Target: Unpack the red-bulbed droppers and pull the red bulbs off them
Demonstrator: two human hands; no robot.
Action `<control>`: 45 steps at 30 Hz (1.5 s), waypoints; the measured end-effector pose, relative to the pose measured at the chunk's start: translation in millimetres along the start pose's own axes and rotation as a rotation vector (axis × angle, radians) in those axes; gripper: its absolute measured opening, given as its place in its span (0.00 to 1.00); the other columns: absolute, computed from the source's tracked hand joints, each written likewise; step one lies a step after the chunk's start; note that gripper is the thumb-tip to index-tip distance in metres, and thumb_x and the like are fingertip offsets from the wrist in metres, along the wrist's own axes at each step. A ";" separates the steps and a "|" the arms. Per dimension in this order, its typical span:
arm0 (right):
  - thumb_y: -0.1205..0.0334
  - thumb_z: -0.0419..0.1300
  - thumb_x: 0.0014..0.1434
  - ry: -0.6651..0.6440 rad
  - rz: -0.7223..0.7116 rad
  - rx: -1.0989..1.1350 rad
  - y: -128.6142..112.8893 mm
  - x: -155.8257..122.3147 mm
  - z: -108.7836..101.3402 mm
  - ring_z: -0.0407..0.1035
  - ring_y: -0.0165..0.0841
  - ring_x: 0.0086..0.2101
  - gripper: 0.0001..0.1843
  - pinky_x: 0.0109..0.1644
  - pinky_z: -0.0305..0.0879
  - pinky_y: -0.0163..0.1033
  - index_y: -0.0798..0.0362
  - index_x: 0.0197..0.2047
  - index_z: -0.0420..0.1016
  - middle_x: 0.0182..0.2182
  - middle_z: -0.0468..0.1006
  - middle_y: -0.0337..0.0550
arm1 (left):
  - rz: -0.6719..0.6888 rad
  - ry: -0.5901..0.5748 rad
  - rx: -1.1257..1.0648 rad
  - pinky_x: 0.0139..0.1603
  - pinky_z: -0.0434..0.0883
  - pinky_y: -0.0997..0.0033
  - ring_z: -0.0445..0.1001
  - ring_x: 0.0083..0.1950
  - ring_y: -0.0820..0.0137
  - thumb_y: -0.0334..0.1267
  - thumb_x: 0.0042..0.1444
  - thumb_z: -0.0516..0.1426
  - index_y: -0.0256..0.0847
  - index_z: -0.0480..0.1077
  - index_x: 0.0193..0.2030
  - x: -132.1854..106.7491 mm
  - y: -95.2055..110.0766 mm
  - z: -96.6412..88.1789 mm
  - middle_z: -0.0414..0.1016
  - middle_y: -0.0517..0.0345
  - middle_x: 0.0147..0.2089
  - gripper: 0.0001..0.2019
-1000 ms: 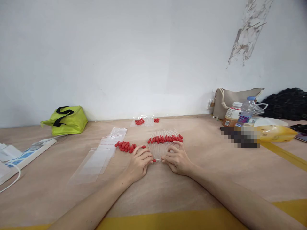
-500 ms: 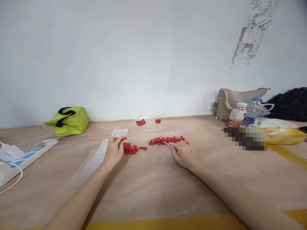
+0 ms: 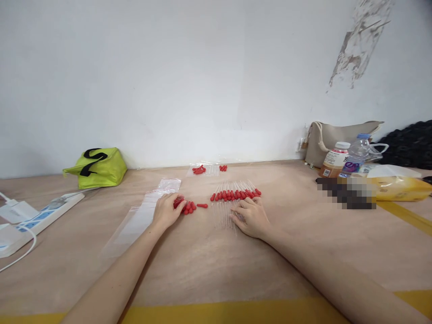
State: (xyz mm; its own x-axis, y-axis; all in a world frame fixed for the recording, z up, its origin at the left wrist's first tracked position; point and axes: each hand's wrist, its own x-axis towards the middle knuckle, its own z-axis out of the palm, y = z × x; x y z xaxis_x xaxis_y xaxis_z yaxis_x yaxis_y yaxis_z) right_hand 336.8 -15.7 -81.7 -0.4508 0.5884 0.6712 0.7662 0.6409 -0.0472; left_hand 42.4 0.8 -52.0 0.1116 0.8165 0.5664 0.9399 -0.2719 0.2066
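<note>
My left hand (image 3: 168, 209) lies over the left part of a pile of red rubber dropper bulbs (image 3: 189, 207). Its fingers curl round some of them, and the hand partly hides the pile. A single red bulb (image 3: 202, 205) lies just right of the pile. My right hand (image 3: 251, 217) rests at the loose clear thin tubes (image 3: 221, 216), thumb and fingers closing on one near the right end. Just beyond it is a row of droppers (image 3: 231, 195), red bulbs toward me and clear tubes pointing away.
Clear zip bags (image 3: 140, 219) lie left of my left hand. More red bulbs (image 3: 199, 169) sit on a plastic bag by the wall. A green bag (image 3: 101, 168) and power strip (image 3: 42, 220) are at left; bottles (image 3: 334, 159) and a yellow packet (image 3: 398, 188) at right.
My left hand has moved right and turned over the bulb pile, covering more of it. My right hand has drawn back slightly from the dropper row to the loose tubes.
</note>
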 end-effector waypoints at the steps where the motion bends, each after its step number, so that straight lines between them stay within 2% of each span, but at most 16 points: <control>1: 0.53 0.53 0.56 -0.009 -0.008 0.006 -0.5 -0.1 -0.7 0.60 0.32 0.33 0.12 0.42 0.45 0.42 0.50 0.35 0.74 0.28 0.73 0.42 | 0.012 -0.010 0.012 0.39 0.65 0.66 0.69 0.37 0.65 0.42 0.52 0.52 0.43 0.69 0.35 -0.7 0.1 -0.1 0.73 0.58 0.33 0.09; 6: 0.47 0.52 0.55 -0.047 -0.035 0.043 -2.8 -0.5 -3.5 0.59 0.33 0.33 0.17 0.44 0.45 0.44 0.50 0.36 0.75 0.27 0.71 0.43 | 0.010 0.055 0.027 0.44 0.63 0.63 0.68 0.41 0.63 0.45 0.52 0.52 0.42 0.69 0.41 -2.3 1.8 -1.9 0.74 0.56 0.37 0.13; 11: 0.46 0.51 0.56 -0.045 -0.023 0.083 -4.1 0.1 -6.1 0.60 0.33 0.34 0.19 0.44 0.45 0.44 0.51 0.38 0.74 0.28 0.72 0.43 | 0.019 0.113 0.033 0.45 0.62 0.62 0.67 0.43 0.63 0.43 0.53 0.52 0.43 0.71 0.36 -0.8 16.7 -4.5 0.73 0.56 0.39 0.10; 14: 0.45 0.53 0.54 -0.044 -0.028 0.108 -1.6 -0.8 -11.4 0.60 0.33 0.34 0.21 0.44 0.46 0.43 0.51 0.42 0.72 0.31 0.72 0.43 | 0.082 0.036 0.004 0.46 0.61 0.61 0.66 0.43 0.64 0.44 0.53 0.52 0.44 0.72 0.33 2.8 34.8 -2.7 0.72 0.57 0.39 0.10; 17: 0.37 0.56 0.45 -0.098 -0.110 0.129 3.5 -3.3 -18.5 0.60 0.34 0.36 0.32 0.44 0.47 0.43 0.50 0.47 0.69 0.35 0.72 0.44 | 0.131 -0.073 0.005 0.47 0.60 0.60 0.65 0.46 0.63 0.44 0.52 0.52 0.45 0.72 0.32 11.3 56.1 3.7 0.71 0.57 0.40 0.10; 20: 0.32 0.57 0.37 -0.145 -0.158 0.140 7.7 -5.0 -22.1 0.60 0.35 0.36 0.41 0.44 0.47 0.43 0.50 0.50 0.67 0.35 0.71 0.44 | 0.027 -0.200 0.077 0.50 0.57 0.58 0.64 0.49 0.61 0.46 0.52 0.52 0.46 0.72 0.34 27.1 73.7 15.2 0.71 0.55 0.43 0.11; 23: 0.32 0.56 0.39 -0.147 -0.150 0.120 8.6 -3.8 -19.6 0.60 0.35 0.36 0.40 0.44 0.47 0.43 0.50 0.50 0.67 0.34 0.71 0.44 | -0.119 -0.308 0.138 0.49 0.57 0.53 0.63 0.50 0.55 0.52 0.50 0.51 0.44 0.72 0.35 47.0 81.5 31.1 0.72 0.50 0.44 0.16; 26: 0.33 0.55 0.43 -0.122 -0.146 0.088 7.5 -1.1 -14.4 0.60 0.35 0.36 0.37 0.44 0.46 0.43 0.50 0.49 0.67 0.33 0.71 0.44 | -0.201 -0.395 0.151 0.45 0.59 0.50 0.65 0.49 0.49 0.57 0.46 0.52 0.43 0.73 0.31 63.4 81.1 45.5 0.73 0.45 0.40 0.20; 31: 0.36 0.54 0.46 -0.084 -0.124 0.089 6.6 -0.9 -9.8 0.61 0.34 0.35 0.33 0.44 0.46 0.42 0.50 0.49 0.67 0.33 0.73 0.44 | -0.292 -0.487 0.176 0.43 0.61 0.52 0.67 0.47 0.48 0.53 0.45 0.53 0.41 0.73 0.27 74.2 82.1 53.7 0.75 0.43 0.36 0.17; 35: 0.38 0.53 0.49 -0.034 -0.093 0.103 5.2 -3.6 -11.3 0.61 0.34 0.35 0.28 0.44 0.46 0.42 0.51 0.45 0.69 0.33 0.74 0.45 | -0.286 -0.431 0.197 0.42 0.61 0.53 0.67 0.47 0.49 0.47 0.48 0.52 0.38 0.73 0.28 71.0 89.9 46.5 0.74 0.41 0.38 0.15; 38: 0.47 0.50 0.57 0.008 -0.046 0.076 4.1 -5.4 -11.2 0.62 0.32 0.32 0.19 0.43 0.47 0.41 0.51 0.41 0.72 0.29 0.73 0.42 | -0.228 -0.316 0.216 0.44 0.58 0.51 0.64 0.50 0.49 0.45 0.53 0.48 0.36 0.71 0.33 58.7 93.3 32.6 0.71 0.38 0.44 0.16; 40: 0.52 0.49 0.59 0.064 0.007 0.064 4.1 -6.0 -9.7 0.62 0.32 0.33 0.16 0.43 0.49 0.41 0.52 0.41 0.72 0.30 0.72 0.43 | -0.141 -0.222 0.219 0.46 0.56 0.52 0.63 0.51 0.51 0.42 0.56 0.46 0.37 0.69 0.36 43.9 92.1 20.6 0.70 0.40 0.45 0.14; 42: 0.51 0.50 0.57 0.162 0.059 0.075 4.1 -5.9 -8.3 0.63 0.35 0.37 0.18 0.44 0.52 0.42 0.53 0.45 0.69 0.35 0.70 0.46 | 0.020 -0.128 0.187 0.46 0.55 0.54 0.65 0.47 0.57 0.39 0.58 0.45 0.38 0.66 0.36 24.7 88.1 9.3 0.71 0.46 0.41 0.11; 45: 0.46 0.54 0.52 0.261 0.062 0.110 2.5 -4.7 -9.6 0.59 0.41 0.46 0.29 0.49 0.53 0.46 0.54 0.53 0.62 0.46 0.66 0.52 | 0.217 -0.082 0.069 0.44 0.56 0.59 0.69 0.36 0.65 0.36 0.59 0.46 0.40 0.64 0.33 -6.3 80.1 -0.9 0.73 0.55 0.32 0.08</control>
State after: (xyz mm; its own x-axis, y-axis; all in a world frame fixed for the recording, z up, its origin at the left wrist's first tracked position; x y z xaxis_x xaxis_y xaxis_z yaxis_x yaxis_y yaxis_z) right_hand 345.3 -21.6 -77.8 -0.2604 0.4902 0.8318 0.7280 0.6656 -0.1644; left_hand 116.7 -26.5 -38.4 0.3362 0.7825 0.5240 0.9107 -0.4119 0.0307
